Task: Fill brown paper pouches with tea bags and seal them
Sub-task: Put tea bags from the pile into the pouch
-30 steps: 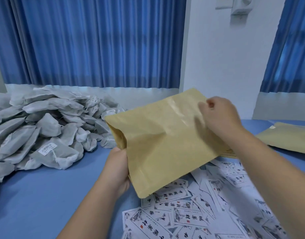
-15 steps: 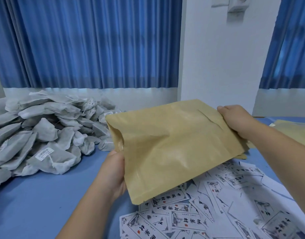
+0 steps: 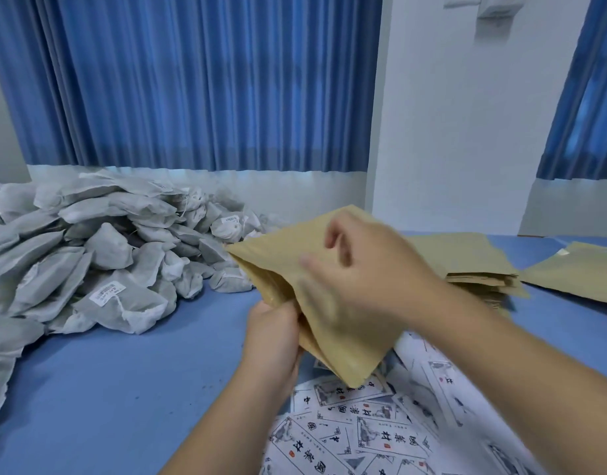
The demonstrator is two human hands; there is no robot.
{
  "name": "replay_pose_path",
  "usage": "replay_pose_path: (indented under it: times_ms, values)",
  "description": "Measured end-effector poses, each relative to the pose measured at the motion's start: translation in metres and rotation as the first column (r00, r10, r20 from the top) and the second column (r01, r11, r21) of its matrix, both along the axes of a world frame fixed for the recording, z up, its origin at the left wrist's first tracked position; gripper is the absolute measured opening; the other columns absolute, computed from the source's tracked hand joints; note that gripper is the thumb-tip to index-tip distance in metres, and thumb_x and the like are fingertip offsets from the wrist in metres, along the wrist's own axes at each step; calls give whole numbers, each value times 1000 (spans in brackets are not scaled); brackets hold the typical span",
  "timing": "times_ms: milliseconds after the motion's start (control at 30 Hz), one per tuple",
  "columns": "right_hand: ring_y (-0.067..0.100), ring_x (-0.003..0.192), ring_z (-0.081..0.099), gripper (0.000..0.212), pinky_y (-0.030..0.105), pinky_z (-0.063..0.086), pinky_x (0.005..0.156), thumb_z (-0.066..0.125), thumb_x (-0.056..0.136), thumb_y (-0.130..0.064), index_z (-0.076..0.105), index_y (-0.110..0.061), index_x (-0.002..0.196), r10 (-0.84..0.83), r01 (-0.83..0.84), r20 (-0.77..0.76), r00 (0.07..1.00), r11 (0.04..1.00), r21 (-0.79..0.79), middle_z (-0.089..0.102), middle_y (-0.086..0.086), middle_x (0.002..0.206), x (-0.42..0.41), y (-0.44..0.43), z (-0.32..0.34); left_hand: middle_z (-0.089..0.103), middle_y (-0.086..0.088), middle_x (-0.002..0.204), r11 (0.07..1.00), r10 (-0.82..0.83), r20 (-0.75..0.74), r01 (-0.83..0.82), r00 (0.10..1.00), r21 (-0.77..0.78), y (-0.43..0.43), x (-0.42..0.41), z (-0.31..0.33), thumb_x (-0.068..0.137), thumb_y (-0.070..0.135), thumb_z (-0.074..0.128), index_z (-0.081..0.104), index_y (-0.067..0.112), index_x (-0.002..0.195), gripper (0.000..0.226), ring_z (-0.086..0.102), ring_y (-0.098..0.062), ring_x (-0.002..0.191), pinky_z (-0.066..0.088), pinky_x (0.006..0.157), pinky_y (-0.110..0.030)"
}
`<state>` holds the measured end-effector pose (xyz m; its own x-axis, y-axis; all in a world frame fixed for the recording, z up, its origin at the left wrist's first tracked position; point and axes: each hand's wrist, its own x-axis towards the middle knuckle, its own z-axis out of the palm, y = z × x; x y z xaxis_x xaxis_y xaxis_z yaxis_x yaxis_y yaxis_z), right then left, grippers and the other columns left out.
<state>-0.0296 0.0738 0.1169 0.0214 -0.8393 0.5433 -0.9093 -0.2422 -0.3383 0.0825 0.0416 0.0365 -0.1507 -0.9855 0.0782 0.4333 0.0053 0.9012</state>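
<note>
Opening the pouch [image 3: 346, 347], I judge: it is held above the worktop [image 3: 124, 389], mouth toward the tea bags [image 3: 117, 269]. The left hand [image 3: 274, 334] grips its near edge; the right hand [image 3: 360, 269], blurred, lies on its face, and I cannot tell its grip. Next, spread the mouth wide for filling.

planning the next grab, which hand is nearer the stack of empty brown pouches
Right. The right hand is over the held pouch, just left of the stack; the left hand grips that pouch's edge farther left.
</note>
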Motion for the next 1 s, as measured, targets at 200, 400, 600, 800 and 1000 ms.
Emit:
replay_pose_path:
  times_ms: [200, 400, 600, 800, 1000]
  values:
    - [16, 48, 21, 24, 28, 11, 46, 53, 84, -24, 32, -16, 79, -185, 195, -408, 894, 981, -16, 38, -2, 64, 56, 18, -14, 44, -8, 65, 989, 45, -51, -37, 998, 142, 1, -1, -1, 91, 7, 39, 49, 16, 67, 28, 45, -21, 61, 38, 53, -27]
    - [25, 72, 45, 11, 30, 30, 60, 51, 83, -2, 56, -12, 83, -161, 225, -503, 849, 972, 70, 45, 1, 83, 65, 13, 6, 37, -8, 73, 989, 86, -53, -79, 995, 125, 0, -4, 0, 88, 0, 41, 46, 13, 79, 17, 36, -19, 63, 32, 51, -24]
    - [16, 49, 18, 34, 25, 10, 47, 45, 72, 5, 22, -18, 60, -264, 207, -471, 841, 963, -171, 26, 1, 61, 68, 18, 22, 54, -1, 46, 944, 125, -49, -104, 991, 312, -16, 9, -12, 81, -4, 45, 54, 14, 77, 20, 50, -12, 36, 42, 38, -20]
    - [17, 50, 25, 31, 27, 17, 45, 47, 77, -1, 29, -17, 58, -237, 207, -352, 905, 971, -122, 31, 1, 60, 53, 5, 21, 65, -2, 59, 932, -79, -144, 124, 986, 339, -18, 10, -7, 92, 5, 51, 58, 11, 91, 10, 61, -12, 46, 48, 41, -19]
    - [28, 69, 53, 19, 29, 40, 53, 51, 80, -8, 56, -15, 63, -177, 178, -146, 973, 984, -7, 55, 5, 68, 42, -11, 9, 67, -3, 65, 949, -104, -55, 116, 993, 294, -16, 20, 1, 96, 29, 54, 60, 12, 103, 20, 61, -15, 46, 43, 36, -18]
